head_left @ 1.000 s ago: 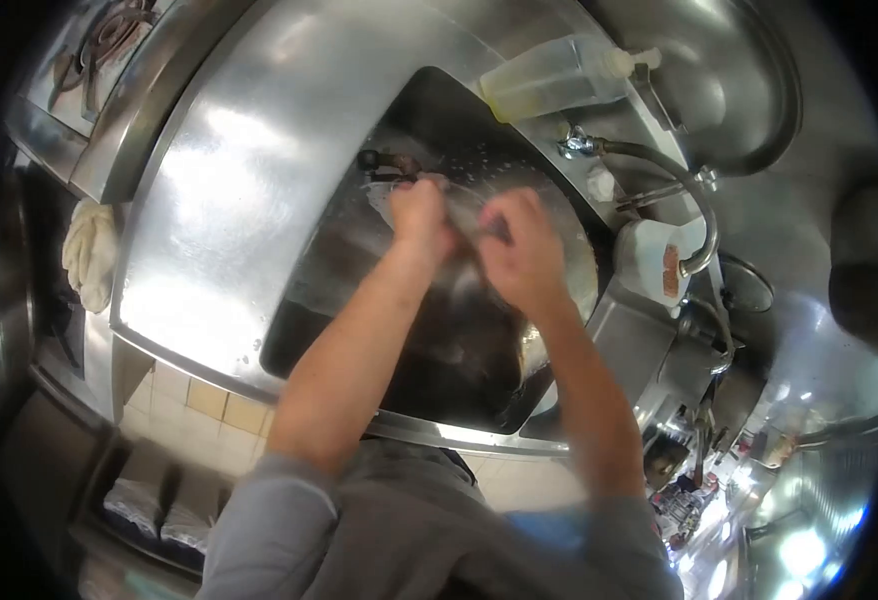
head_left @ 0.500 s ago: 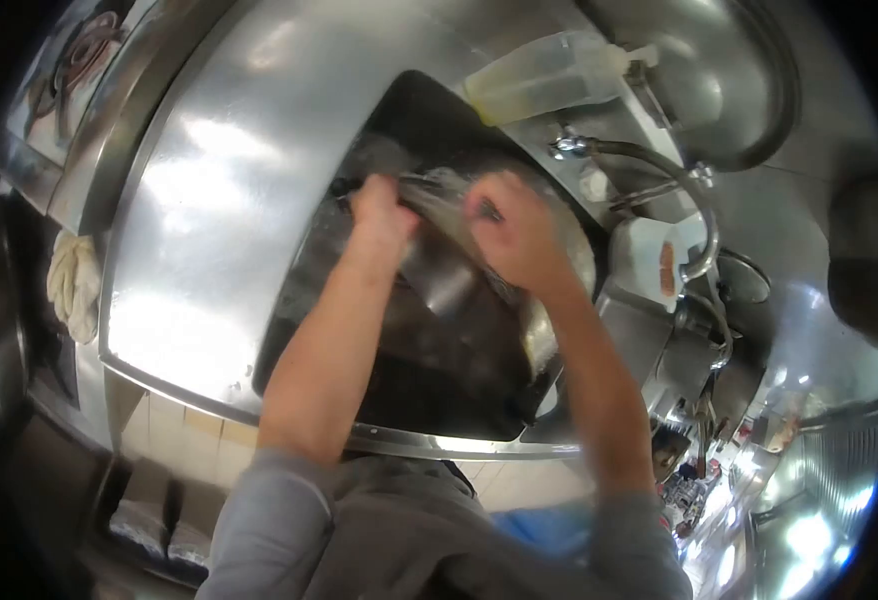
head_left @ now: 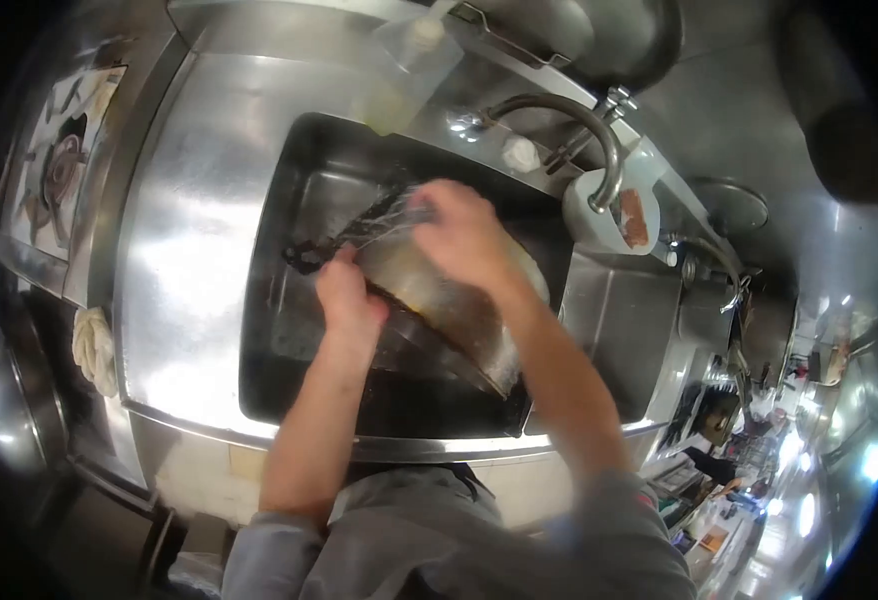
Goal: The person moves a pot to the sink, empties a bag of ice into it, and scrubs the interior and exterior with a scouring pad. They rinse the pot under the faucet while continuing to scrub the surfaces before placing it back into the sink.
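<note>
In the head view, a wide brown-and-silver metal pan (head_left: 449,320) lies tilted in the deep sink (head_left: 284,390). Its near edge slants down to the right. My left hand (head_left: 347,295) is closed on the pan's left side, close to a black, handle-like part (head_left: 304,258). Over the pan's far side, my right hand (head_left: 459,235) is curled and blurred by motion. Something small and dark shows in its fingers, too smeared to name. Between the hands, streaks that look like water run over a dark area.
A curved faucet (head_left: 599,130) rises behind the sink. Near it are a clear plastic bottle (head_left: 404,75) and a white container (head_left: 584,205) with a reddish-brown block (head_left: 634,220). A cloth glove (head_left: 92,350) hangs at the left counter edge. A second basin (head_left: 609,330) adjoins on the right.
The view has shifted, showing more of the sink and the right side. The pan has turned, and its brown surface now shows between my hands. My right hand is still gripping over it.
</note>
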Available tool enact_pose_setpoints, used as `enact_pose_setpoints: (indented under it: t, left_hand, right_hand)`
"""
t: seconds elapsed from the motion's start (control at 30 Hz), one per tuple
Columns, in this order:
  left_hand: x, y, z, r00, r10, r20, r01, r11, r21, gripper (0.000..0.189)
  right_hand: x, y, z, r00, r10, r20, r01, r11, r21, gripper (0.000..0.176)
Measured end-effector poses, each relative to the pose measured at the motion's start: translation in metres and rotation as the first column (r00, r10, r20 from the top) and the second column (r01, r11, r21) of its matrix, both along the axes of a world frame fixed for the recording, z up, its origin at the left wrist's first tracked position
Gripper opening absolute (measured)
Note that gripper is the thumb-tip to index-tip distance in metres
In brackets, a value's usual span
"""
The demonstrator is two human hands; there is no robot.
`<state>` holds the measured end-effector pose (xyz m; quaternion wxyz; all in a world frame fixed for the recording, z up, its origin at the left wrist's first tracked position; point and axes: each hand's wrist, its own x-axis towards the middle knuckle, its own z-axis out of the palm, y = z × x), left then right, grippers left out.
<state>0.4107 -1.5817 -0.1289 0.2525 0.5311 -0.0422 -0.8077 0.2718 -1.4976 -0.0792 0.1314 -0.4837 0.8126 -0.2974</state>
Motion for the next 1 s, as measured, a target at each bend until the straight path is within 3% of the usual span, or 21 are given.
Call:
enact_pose_setpoints:
  t: [0.03, 0.13, 0.2, 0.27, 0.33, 0.37, 0.4, 0.43, 0.5, 0.53, 0.6, 0.67, 0.73, 0.83, 0.97, 1.0]
  left_hand:
    - [0.004, -0.001, -0.003, 1.000, -0.013, 0.019, 0.013, 1.000, -0.003, 0.024]
    - [0.016, -0.004, -0.015, 0.997, -0.012, 0.081, 0.016, 0.999, -0.047, 0.026]
    - [0.015, 0.000, -0.012, 0.993, -0.019, 0.115, 0.024, 0.999, -0.039, 0.027]
    - [0.018, -0.009, -0.020, 0.996, -0.029, 0.082, 0.037, 0.995, -0.097, 0.024]
    - [0.040, -0.050, -0.121, 0.994, -0.110, 0.005, 0.110, 0.994, 0.011, 0.022]
    - [0.044, -0.062, -0.122, 0.987, -0.112, 0.113, 0.116, 0.993, -0.028, 0.021]
    - [0.049, -0.070, -0.114, 0.970, -0.103, 0.222, 0.121, 0.990, -0.067, 0.020]
    - [0.049, -0.066, -0.077, 0.965, -0.197, 0.170, 0.203, 0.979, -0.019, 0.018]
    - [0.063, -0.078, -0.115, 0.985, -0.112, 0.129, 0.114, 0.993, -0.014, 0.017]
    - [0.068, -0.089, -0.127, 0.997, -0.033, 0.077, 0.033, 0.999, 0.003, 0.017]
    - [0.062, -0.092, -0.117, 0.997, 0.013, 0.076, -0.017, 0.998, 0.054, 0.020]
    - [0.067, -0.086, -0.118, 1.000, -0.015, -0.013, 0.015, 1.000, 0.008, 0.024]
    - [0.037, -0.047, -0.036, 0.997, -0.080, -0.019, 0.079, 0.996, -0.040, 0.025]
    - [0.020, -0.006, 0.019, 0.998, -0.059, 0.001, 0.058, 0.982, -0.182, 0.025]
    - [0.037, 0.024, 0.038, 0.988, -0.134, -0.073, 0.118, 0.973, -0.197, 0.028]
    - [0.046, 0.025, 0.037, 0.985, -0.157, -0.069, 0.138, 0.964, -0.226, 0.028]
  right_hand:
    - [-0.016, 0.021, 0.001, 0.997, -0.072, 0.000, 0.072, 0.997, 0.011, 0.035]
    - [-0.034, 0.060, 0.004, 0.829, -0.422, 0.368, 0.355, 0.904, 0.238, 0.039]
    - [-0.013, 0.026, -0.003, 0.985, -0.159, 0.062, 0.150, 0.981, 0.123, 0.040]
    - [0.023, -0.013, 0.027, 0.995, 0.100, 0.015, -0.099, 0.944, 0.313, 0.040]
    - [0.055, -0.007, 0.009, 0.994, 0.112, 0.003, -0.111, 0.994, -0.001, 0.037]
    - [0.052, 0.008, 0.007, 0.995, 0.094, 0.012, -0.094, 0.996, -0.002, 0.037]
    - [0.046, 0.031, 0.008, 1.000, 0.021, 0.010, -0.020, 0.995, -0.098, 0.036]
    - [0.038, 0.056, 0.010, 0.999, -0.043, 0.015, 0.045, 0.980, -0.193, 0.035]
    - [0.011, 0.114, 0.004, 0.917, -0.381, 0.121, 0.393, 0.914, -0.101, 0.031]
    - [0.006, 0.148, -0.020, 0.888, -0.448, 0.100, 0.455, 0.888, -0.062, 0.030]
    - [0.034, 0.156, -0.031, 0.884, -0.461, 0.078, 0.467, 0.878, -0.104, 0.029]
    - [0.042, 0.128, -0.014, 0.955, -0.296, -0.009, 0.285, 0.926, -0.247, 0.029]
    - [0.038, 0.100, 0.007, 0.981, -0.186, 0.053, 0.193, 0.952, -0.237, 0.028]
    - [0.052, 0.061, 0.009, 0.997, -0.036, 0.067, 0.051, 0.967, -0.250, 0.027]
    - [0.061, 0.069, 0.027, 0.977, 0.154, 0.150, -0.113, 0.962, -0.250, 0.025]
    - [0.050, 0.080, 0.020, 0.991, 0.083, 0.109, -0.049, 0.959, -0.278, 0.026]
